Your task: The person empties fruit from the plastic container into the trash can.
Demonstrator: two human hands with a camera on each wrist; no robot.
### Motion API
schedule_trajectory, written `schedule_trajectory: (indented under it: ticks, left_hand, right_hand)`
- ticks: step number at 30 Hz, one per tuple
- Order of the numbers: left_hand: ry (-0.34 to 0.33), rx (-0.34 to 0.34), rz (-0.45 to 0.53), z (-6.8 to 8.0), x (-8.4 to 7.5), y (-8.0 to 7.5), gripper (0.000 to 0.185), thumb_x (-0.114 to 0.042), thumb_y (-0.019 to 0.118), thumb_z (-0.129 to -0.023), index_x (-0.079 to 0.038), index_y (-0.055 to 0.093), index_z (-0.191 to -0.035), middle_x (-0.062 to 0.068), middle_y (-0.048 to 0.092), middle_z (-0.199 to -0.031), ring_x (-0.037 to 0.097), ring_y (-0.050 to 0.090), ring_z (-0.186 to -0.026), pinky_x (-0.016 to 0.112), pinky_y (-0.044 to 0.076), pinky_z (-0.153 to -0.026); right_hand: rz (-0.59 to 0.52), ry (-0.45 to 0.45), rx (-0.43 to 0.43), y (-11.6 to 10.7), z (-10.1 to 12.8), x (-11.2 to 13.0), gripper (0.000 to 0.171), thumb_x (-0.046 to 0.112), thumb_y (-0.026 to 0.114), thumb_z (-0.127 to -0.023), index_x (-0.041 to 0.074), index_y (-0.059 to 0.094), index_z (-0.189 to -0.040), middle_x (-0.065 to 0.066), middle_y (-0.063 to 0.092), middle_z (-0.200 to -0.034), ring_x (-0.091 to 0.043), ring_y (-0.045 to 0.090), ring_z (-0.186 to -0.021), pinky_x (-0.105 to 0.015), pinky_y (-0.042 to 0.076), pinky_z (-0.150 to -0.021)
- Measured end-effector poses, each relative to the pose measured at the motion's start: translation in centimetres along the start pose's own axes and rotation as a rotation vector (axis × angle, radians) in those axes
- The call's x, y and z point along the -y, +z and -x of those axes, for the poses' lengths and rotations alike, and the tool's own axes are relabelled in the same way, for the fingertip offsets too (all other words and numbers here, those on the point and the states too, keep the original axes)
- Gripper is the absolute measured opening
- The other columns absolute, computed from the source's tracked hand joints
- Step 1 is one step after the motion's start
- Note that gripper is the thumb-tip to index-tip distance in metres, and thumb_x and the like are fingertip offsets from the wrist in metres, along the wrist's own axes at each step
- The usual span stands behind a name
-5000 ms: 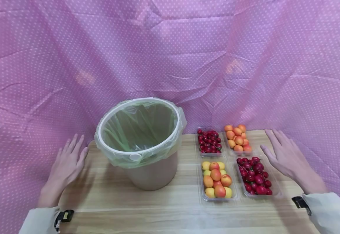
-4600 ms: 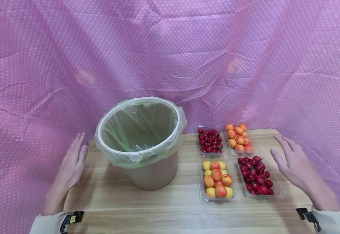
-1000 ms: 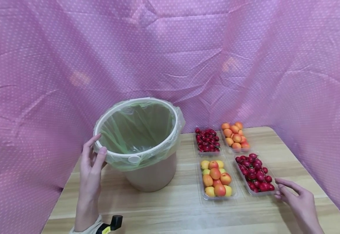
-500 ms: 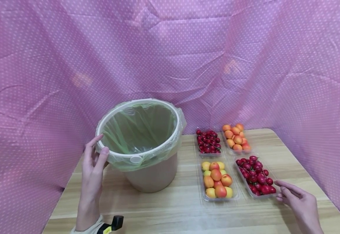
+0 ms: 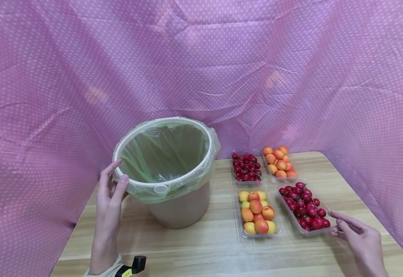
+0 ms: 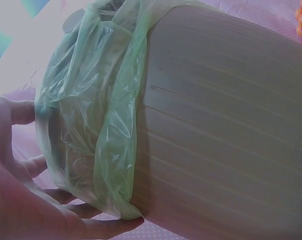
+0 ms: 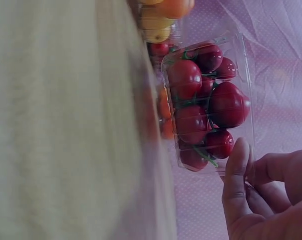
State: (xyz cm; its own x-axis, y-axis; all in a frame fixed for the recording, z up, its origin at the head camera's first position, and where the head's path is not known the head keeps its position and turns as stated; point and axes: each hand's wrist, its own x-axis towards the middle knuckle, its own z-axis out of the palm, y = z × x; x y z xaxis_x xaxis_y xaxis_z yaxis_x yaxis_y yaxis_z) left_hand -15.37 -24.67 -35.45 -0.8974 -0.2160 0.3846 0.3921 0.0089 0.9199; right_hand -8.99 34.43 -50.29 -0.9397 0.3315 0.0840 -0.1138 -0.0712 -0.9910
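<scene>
A beige bin lined with a green plastic bag stands on the left of the wooden table. My left hand grips its near left rim, thumb on the bag-covered edge; the left wrist view shows the fingers curled round the bag and the bin wall. My right hand pinches the near right corner of a clear tray of red cherries. In the right wrist view the thumb lies against the edge of that tray, with the other fingers curled behind it.
Three more clear trays sit beside the bin: dark cherries, orange apricots and yellow-orange fruit. Pink dotted cloth hangs close behind and on both sides. The table's rounded right corner lies just past the trays.
Both hands left the table top. The left went to the bin rim, the right to the cherry tray's near corner. Over the last second that tray shifted slightly right.
</scene>
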Motion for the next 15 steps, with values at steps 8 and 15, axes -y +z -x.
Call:
schedule_trajectory:
  ticks: [8, 15]
  left_hand:
    - [0.009, -0.006, -0.006, 0.4, 0.0, 0.1, 0.046, -0.01, 0.052, -0.107, -0.01, 0.044, -0.152, 0.014, 0.036, -0.152, 0.034, 0.045, -0.13, 0.021, 0.051, -0.094]
    - [0.016, -0.004, -0.011, 0.8, 0.1, 0.2, 0.046, -0.011, 0.052, -0.107, -0.009, 0.043, -0.152, 0.015, 0.036, -0.152, 0.034, 0.044, -0.132, 0.02, 0.05, -0.095]
  right_hand:
    - [-0.032, -0.044, -0.042, 0.5, -0.7, 1.8, 0.024, -0.012, 0.061, -0.097, 0.001, 0.079, -0.106, 0.005, 0.078, -0.099, -0.012, 0.07, -0.066, -0.026, 0.059, -0.064]
    - [-0.069, -0.141, -0.007, 1.0, -1.4, 3.6, 0.022, -0.017, 0.06, -0.095, -0.007, 0.076, -0.107, 0.001, 0.078, -0.101, -0.013, 0.071, -0.067, -0.027, 0.059, -0.063]
